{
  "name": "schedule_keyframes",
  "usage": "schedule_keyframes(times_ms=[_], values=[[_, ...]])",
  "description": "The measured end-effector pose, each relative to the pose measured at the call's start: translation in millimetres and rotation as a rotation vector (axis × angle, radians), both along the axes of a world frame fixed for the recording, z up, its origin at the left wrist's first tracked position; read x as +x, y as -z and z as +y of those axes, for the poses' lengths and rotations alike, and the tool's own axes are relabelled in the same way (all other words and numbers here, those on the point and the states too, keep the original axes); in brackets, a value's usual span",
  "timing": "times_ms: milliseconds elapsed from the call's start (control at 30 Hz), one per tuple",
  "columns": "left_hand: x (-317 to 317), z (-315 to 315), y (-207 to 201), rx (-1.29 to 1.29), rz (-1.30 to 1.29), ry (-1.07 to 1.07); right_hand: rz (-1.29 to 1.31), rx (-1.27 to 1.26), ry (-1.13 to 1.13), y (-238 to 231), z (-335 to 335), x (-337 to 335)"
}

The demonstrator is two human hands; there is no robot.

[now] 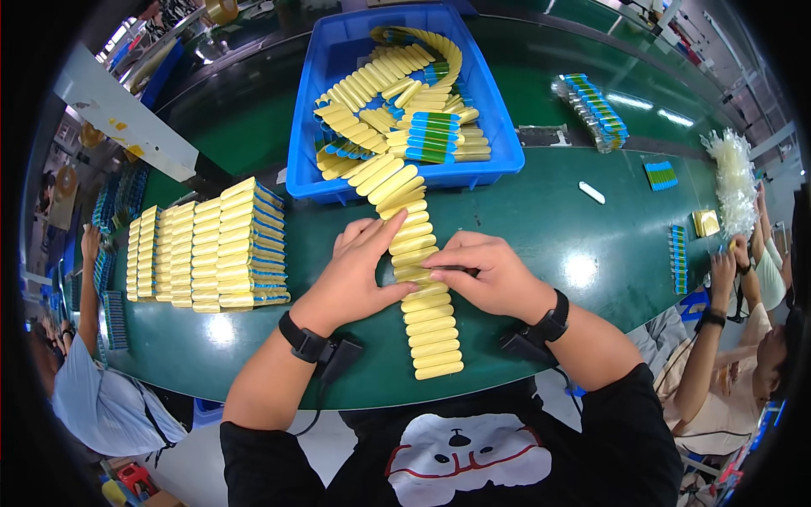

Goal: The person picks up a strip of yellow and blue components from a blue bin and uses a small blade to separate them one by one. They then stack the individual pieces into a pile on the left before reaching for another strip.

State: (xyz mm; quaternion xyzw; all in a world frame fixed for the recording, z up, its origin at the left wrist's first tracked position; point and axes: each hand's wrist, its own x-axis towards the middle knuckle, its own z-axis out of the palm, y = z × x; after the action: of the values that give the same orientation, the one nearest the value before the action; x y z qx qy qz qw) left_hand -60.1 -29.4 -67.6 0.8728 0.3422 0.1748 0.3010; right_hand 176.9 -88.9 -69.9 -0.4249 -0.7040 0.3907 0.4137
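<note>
A long strip of slim yellow packs with rounded ends (434, 325) runs from the blue bin down the green table toward me. My left hand (359, 266) lies open at the strip's left side, its index fingertip and thumb touching the packs some way apart. At the right edge, my right hand (486, 275) has thumb and index finger pinched together on one of the packs. The strip's upper end goes over the near rim of the blue bin (317, 190), where more such strips, yellow on one face and blue-green on the other, lie in loops.
Stacked yellow strips (207, 249) stand on the left. A small white oblong piece (591, 193), a wrapped blue-green bundle (591, 112) and a pile of clear plastic (731, 182) lie to the right. Co-workers sit at both sides; a grey post (127, 114) rises at far left.
</note>
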Motion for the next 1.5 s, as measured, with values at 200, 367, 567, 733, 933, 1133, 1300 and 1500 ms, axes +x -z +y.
schedule_keyframes(times_ms=[200,367,567,733,933,1133,1300,1500], values=[[-1,1,1,0.029,0.006,0.000,-0.229,0.131,0.016,3,2,-9],[1,0,-1,0.001,0.025,-0.015,-0.241,0.095,0.068,3,0,4],[-1,-1,-5,-0.044,-0.082,-0.044,-0.111,-0.012,0.115,-9,-1,23],[-1,-32,-23,-0.008,-0.141,0.241,0.151,-0.030,-0.104,-7,-5,27],[3,-51,-19,-0.083,-0.273,0.272,0.253,-0.429,-0.460,-17,-11,34],[-3,-34,-3,-0.191,-0.554,-0.143,0.141,-0.662,-0.857,-26,-24,29],[-1,-34,-18,-0.063,-0.346,0.049,-0.071,-0.707,-1.053,-30,-27,17],[1,-14,-4,-0.064,-0.175,0.009,0.051,-0.747,-0.963,-15,-29,17]])
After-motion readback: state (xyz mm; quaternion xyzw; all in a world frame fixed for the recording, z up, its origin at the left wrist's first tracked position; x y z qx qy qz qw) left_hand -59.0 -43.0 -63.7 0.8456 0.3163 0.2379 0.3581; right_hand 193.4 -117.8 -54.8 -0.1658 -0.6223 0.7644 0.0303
